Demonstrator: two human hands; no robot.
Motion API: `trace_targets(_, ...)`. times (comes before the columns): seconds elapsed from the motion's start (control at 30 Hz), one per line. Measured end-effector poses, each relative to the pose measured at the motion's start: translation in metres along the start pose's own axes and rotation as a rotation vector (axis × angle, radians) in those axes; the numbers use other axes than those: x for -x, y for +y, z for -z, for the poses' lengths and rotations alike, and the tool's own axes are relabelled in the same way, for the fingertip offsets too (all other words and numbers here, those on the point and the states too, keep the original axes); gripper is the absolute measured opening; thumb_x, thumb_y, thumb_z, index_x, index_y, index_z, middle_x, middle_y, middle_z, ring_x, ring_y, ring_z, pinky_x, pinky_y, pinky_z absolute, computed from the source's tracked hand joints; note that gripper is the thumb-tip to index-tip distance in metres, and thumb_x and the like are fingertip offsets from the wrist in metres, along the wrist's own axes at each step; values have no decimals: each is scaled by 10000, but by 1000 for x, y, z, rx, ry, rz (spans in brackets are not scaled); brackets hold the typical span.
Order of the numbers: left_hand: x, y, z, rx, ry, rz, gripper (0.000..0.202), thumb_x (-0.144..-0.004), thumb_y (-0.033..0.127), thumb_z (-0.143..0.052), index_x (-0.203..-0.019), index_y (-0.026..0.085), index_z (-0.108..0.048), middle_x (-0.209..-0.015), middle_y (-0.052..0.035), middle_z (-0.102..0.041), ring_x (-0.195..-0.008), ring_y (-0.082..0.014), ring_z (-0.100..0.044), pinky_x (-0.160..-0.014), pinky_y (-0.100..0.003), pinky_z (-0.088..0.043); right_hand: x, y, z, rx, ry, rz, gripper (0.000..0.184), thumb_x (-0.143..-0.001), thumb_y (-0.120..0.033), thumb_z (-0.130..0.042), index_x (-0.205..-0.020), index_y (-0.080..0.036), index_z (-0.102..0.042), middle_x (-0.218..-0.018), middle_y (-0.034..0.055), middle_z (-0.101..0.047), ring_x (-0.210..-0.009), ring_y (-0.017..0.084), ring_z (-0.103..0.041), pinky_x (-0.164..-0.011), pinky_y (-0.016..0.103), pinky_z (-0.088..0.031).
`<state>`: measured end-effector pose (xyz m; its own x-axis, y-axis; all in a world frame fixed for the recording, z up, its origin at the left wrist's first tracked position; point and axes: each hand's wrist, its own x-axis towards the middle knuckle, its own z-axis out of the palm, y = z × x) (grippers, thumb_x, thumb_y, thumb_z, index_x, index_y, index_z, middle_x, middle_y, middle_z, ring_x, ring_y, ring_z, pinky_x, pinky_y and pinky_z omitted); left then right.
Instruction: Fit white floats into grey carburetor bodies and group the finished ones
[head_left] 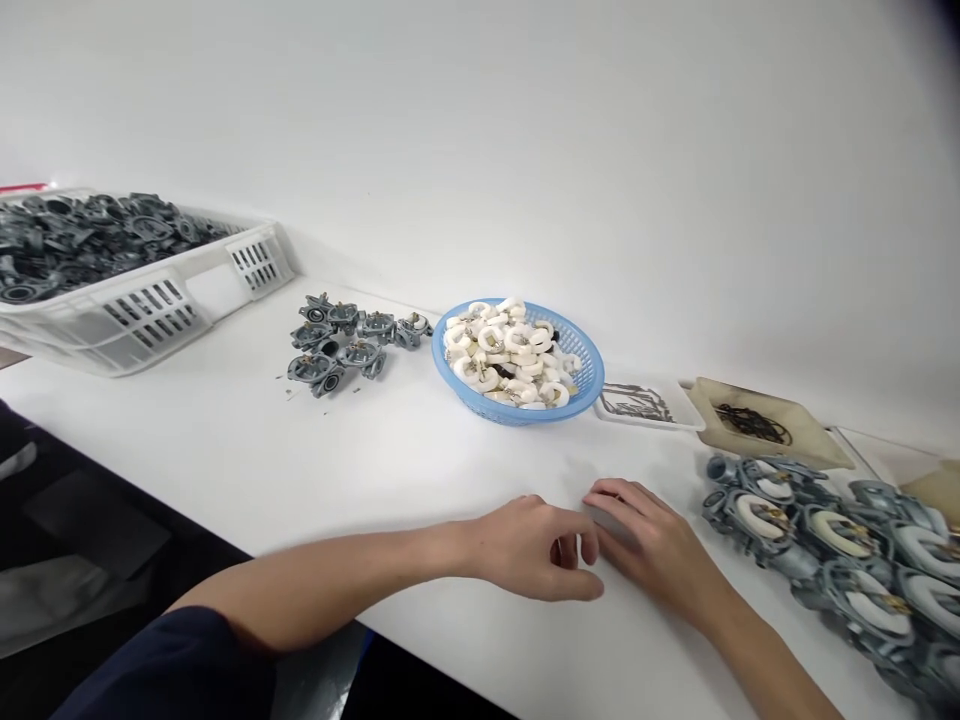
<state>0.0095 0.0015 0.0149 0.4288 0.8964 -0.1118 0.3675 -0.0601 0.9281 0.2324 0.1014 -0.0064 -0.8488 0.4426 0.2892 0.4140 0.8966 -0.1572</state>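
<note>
My left hand (536, 550) hovers over the white table (390, 430), fingers curled and the thumb apart from them, with nothing visible in the gap. Right beside it, my right hand (649, 545) has its fingers stretched out low over the table top; a greyish patch beneath them may be shadow. The nearest things are a blue basket (517, 412) heaped with white ring-shaped floats (517, 345) and, to the right, rows of grey metal carburetor bodies (847, 545), many with a white float set in.
A white crate (217, 285) full of grey castings (82, 240) stands at the far left. Several carburetor bodies (360, 350) lie left of the basket. Behind my right hand are a shallow tray of thin metal pins (637, 402) and a beige box with dark rings (754, 425).
</note>
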Motion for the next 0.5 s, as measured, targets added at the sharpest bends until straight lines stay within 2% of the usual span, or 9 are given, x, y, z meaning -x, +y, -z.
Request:
trace_targets(0.1,8,21,9,105,-205,49,294,-757,386,-813,-962,257,-646,-895,-5,-710,-896,-225,-705,-887,-363,-548,5,0,0,15,-43,-8,242,-996,-332,-538,-1143,-219,-694,-1208,116,-705,-1032,266,-717,-809,383,-625)
trace_targets(0.17,25,45,27,255,-418,30,281,-789,360,-794,-1013,249,-667,-930,-20,-725,-950,-239,-714,-928,-370,-556,8,0,1,35,-56,-9,265,-994,-338,-537,-1163,-209,-695,-1234,124,-707,-1063,281,-720,-834,405,-636)
trace_targets(0.2,37,57,40,294,-455,-32,240,-827,341,-752,-1034,243,-681,-942,-30,-729,-969,-240,-716,-954,-366,-553,9,0,1,43,-58,-7,278,-996,-345,-535,-1175,-207,-696,-1245,125,-709,-1079,286,-719,-848,413,-640)
trace_targets(0.27,67,76,74,176,-305,-79,210,-877,326,-688,-1071,250,-711,-1050,-44,-745,-1029,-244,-708,-991,-357,-536,10,0,2,50,-62,-5,301,-999,-364,-534,-1201,-213,-699,-1271,122,-710,-1108,289,-718,-882,423,-642)
trace_targets(0.33,96,80,119,-98,55,-3,241,-875,423,-692,-1047,262,-740,-1102,-50,-750,-1062,-272,-693,-1007,-370,-517,12,-1,3,46,-65,-15,310,-1000,-371,-537,-1215,-225,-705,-1297,111,-707,-1124,287,-719,-909,424,-641)
trace_targets(0.4,116,67,169,-418,420,224,372,-867,572,-652,-1040,257,-752,-1135,-66,-747,-1089,-314,-673,-1005,-406,-496,13,-2,4,35,-60,-29,308,-997,-367,-541,-1209,-232,-718,-1308,102,-710,-1136,293,-720,-933,435,-638)
trace_targets(0.43,122,55,194,-567,528,388,460,-848,617,-643,-1108,251,-741,-1177,-80,-738,-1106,-336,-662,-996,-422,-491,13,-2,5,30,-60,-36,310,-996,-365,-541,-1208,-232,-724,-1311,100,-711,-1144,297,-718,-947,444,-635)
trace_targets(0.47,124,41,217,-702,588,568,578,-785,645,-682,-1194,237,-715,-1223,-107,-722,-1119,-366,-649,-982,-442,-487,14,-3,6,26,-65,-43,316,-997,-365,-539,-1214,-232,-727,-1318,98,-709,-1154,302,-715,-961,453,-630)
trace_targets(0.5,125,26,237,-805,575,734,740,-718,646,-733,-1318,218,-656,-1320,-146,-676,-1168,-402,-620,-988,-463,-478,14,-4,6,25,-75,-50,325,-999,-367,-537,-1224,-229,-727,-1327,97,-706,-1163,306,-713,-970,463,-627)
